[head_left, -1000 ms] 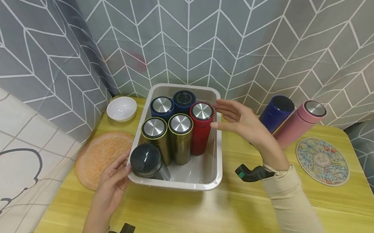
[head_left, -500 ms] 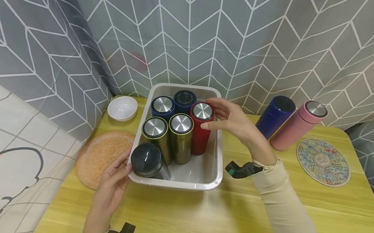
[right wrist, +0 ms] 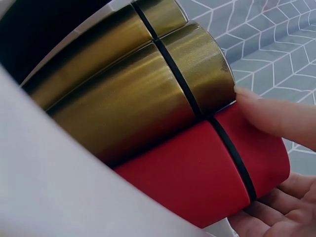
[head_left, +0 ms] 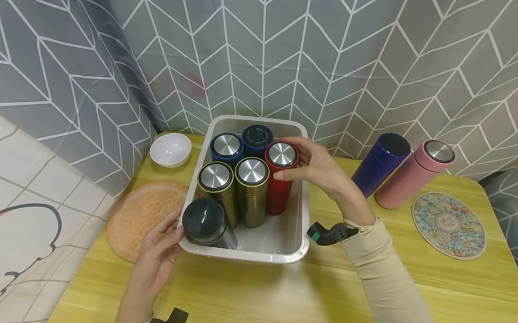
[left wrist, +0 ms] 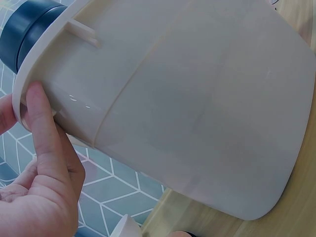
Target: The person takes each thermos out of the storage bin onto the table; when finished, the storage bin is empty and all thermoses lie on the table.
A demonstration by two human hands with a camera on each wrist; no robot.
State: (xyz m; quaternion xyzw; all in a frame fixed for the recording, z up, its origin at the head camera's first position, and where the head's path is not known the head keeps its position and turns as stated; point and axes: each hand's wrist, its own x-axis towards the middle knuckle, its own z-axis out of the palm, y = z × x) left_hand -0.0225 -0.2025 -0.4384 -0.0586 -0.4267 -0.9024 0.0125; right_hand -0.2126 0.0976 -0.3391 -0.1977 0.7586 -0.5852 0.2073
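A white plastic bin stands on the table, holding several thermos bottles. My left hand grips its front left rim, thumb on one side and fingers on the other, beside the dark-lidded thermos. At the bin's right side, my right hand holds the red thermos near its silver-topped lid, the thumb on the near side and fingers behind. In the right wrist view, two gold thermoses lean close against the red one. Two blue-bodied thermoses stand at the back of the bin.
To the right of the bin, a dark blue thermos and a pink thermos stand on the table. A patterned round mat lies beyond them. On the left are a white bowl and an orange-slice mat.
My right hand has moved left from the bin's right rim onto the top of the red thermos and closed around it. The left hand keeps its grip on the rim.
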